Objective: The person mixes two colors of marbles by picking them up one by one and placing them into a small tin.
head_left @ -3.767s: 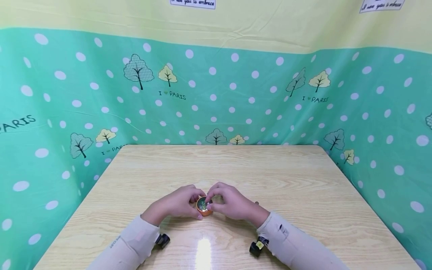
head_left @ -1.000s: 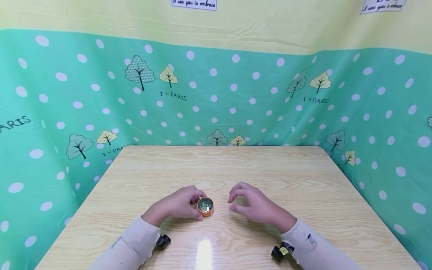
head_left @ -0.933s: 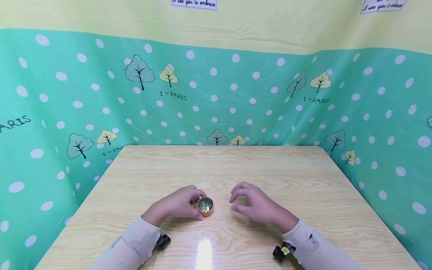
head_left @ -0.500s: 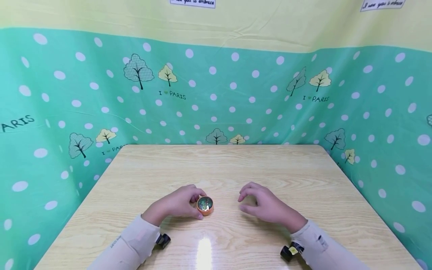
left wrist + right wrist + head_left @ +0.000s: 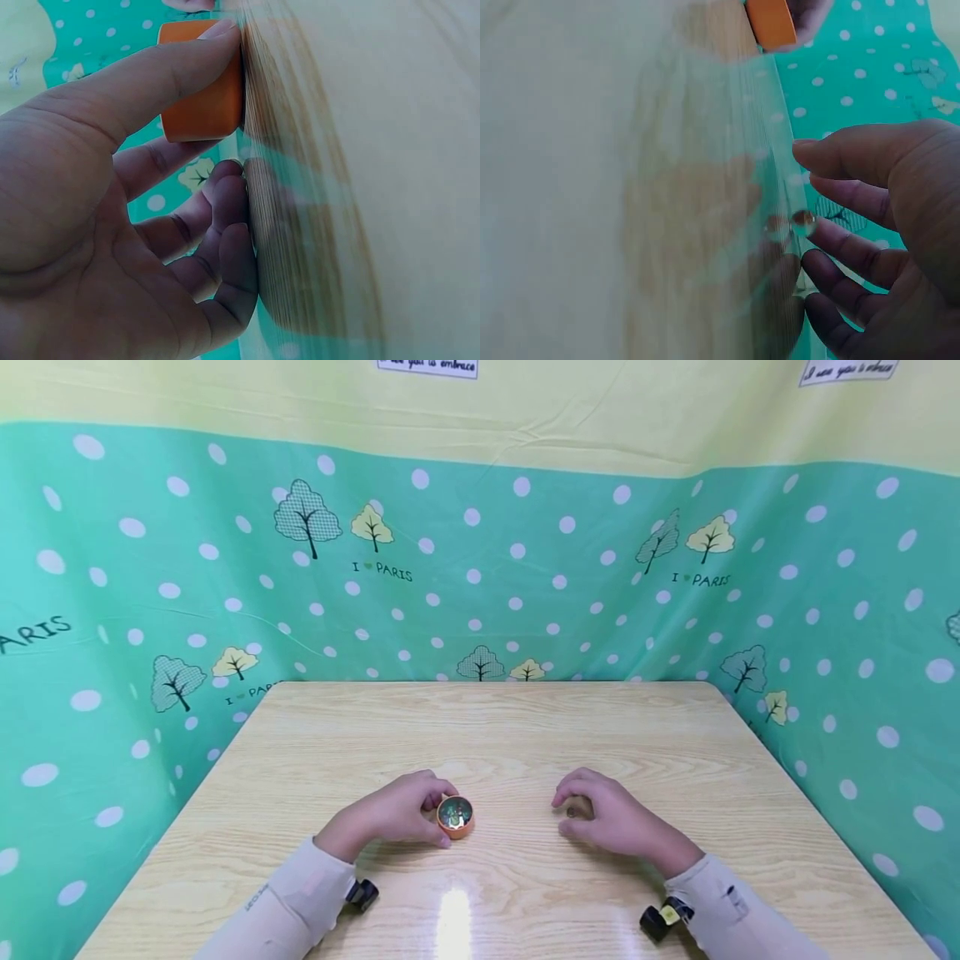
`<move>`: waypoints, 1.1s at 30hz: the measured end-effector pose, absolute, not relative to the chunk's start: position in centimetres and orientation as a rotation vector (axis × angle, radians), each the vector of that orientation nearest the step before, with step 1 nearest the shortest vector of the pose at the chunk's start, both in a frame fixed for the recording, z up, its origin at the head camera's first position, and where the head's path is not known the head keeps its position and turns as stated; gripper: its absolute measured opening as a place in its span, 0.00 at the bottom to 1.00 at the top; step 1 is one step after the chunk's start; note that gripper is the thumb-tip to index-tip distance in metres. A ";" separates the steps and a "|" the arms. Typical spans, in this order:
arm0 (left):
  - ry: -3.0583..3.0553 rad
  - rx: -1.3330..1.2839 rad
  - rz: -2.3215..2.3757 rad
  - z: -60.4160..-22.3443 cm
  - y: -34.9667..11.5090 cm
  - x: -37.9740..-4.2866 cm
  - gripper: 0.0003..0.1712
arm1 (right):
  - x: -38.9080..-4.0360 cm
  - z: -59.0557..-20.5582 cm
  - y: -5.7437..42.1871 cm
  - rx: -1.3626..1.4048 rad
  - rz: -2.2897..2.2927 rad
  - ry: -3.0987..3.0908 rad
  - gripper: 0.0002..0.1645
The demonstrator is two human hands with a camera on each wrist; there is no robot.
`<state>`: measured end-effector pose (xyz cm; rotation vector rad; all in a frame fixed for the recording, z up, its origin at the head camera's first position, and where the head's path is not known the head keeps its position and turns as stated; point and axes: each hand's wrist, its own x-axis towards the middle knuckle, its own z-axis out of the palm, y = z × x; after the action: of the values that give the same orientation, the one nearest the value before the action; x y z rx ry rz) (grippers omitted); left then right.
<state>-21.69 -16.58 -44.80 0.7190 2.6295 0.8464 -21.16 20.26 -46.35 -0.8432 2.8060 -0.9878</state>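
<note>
A small round orange cup (image 5: 456, 818) with several dark, shiny bits inside stands upright on the table. My left hand (image 5: 397, 808) grips its side between thumb and forefinger; the left wrist view shows the thumb (image 5: 187, 64) against the orange wall, the other fingers curled near the tabletop. To the right, my right hand (image 5: 615, 814) hovers low with loosely bent fingers and a gap between thumb and forefinger. A small clear glass marble (image 5: 804, 220) lies on the table close to its fingertips. Whether a finger touches the marble I cannot tell.
The wooden table (image 5: 487, 735) has a glossy surface that mirrors the hands. A green dotted curtain (image 5: 480, 568) with trees hangs behind it and at both sides. A small black camera (image 5: 363, 895) is strapped under the left wrist, another black camera (image 5: 657, 923) under the right.
My right hand has left the cup's rim and moved right to the marble, which lay beside its wrist before. The left hand and the cup have stayed in place.
</note>
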 end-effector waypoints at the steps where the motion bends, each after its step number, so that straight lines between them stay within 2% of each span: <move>1: 2.631 0.721 0.844 -44.8 -16.6 -21.7 0.32 | -21.2 -46.4 20.4 -0.836 -0.987 2.803 0.15; 33: 2.633 0.736 0.847 -44.8 -16.8 -21.6 0.33 | -22.7 -47.6 21.6 -0.793 -0.979 2.804 0.10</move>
<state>-21.60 -16.77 -44.85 0.7357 2.6330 0.8468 -22.73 21.57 -47.55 -0.7934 2.8041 -0.9794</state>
